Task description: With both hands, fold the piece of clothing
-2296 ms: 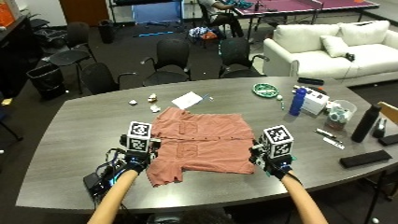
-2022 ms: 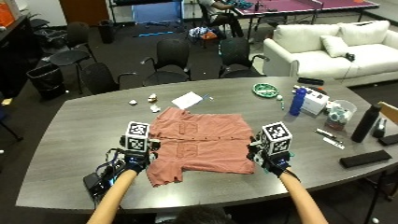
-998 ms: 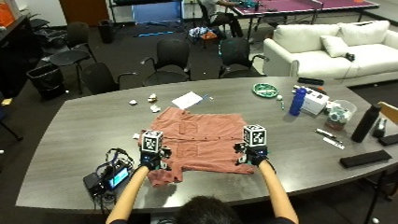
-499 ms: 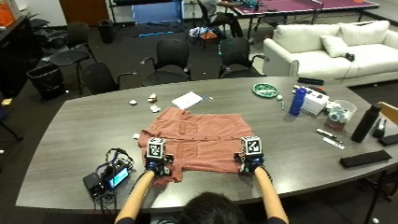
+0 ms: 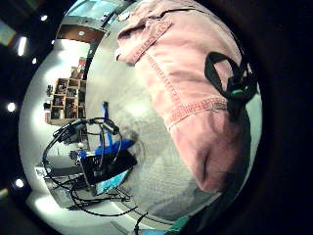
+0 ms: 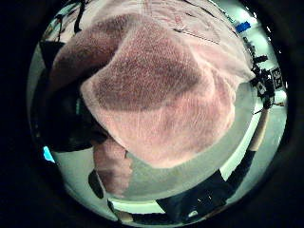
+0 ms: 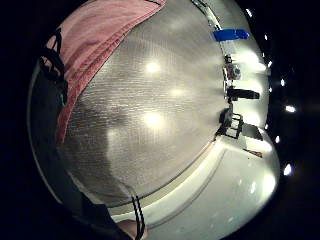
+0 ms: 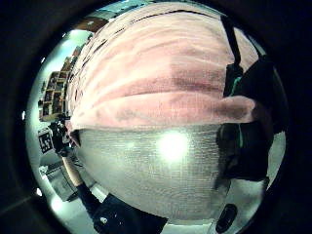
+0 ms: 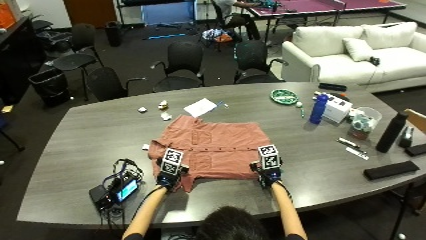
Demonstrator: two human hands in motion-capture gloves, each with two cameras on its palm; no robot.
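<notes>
Here, in the outside view, a salmon-pink shirt (image 9: 212, 150) lies spread flat at the centre of the grey table (image 9: 80, 145), with the left hand (image 9: 170, 177) at its near left corner and the right hand (image 9: 267, 172) at its near right corner, just below mid-frame. In the left thumb side palm view the shirt's hem bulges up over dark fingers (image 6: 71, 128) curled round the cloth. In the right thumb side palm view a fold of the hem lies over dark fingers (image 8: 243, 141) that pinch it above the table.

Black gloves cover the left hand (image 9: 169, 179) and right hand (image 9: 267, 175); forearms are bare, and dark hair shows at bottom centre.
</notes>
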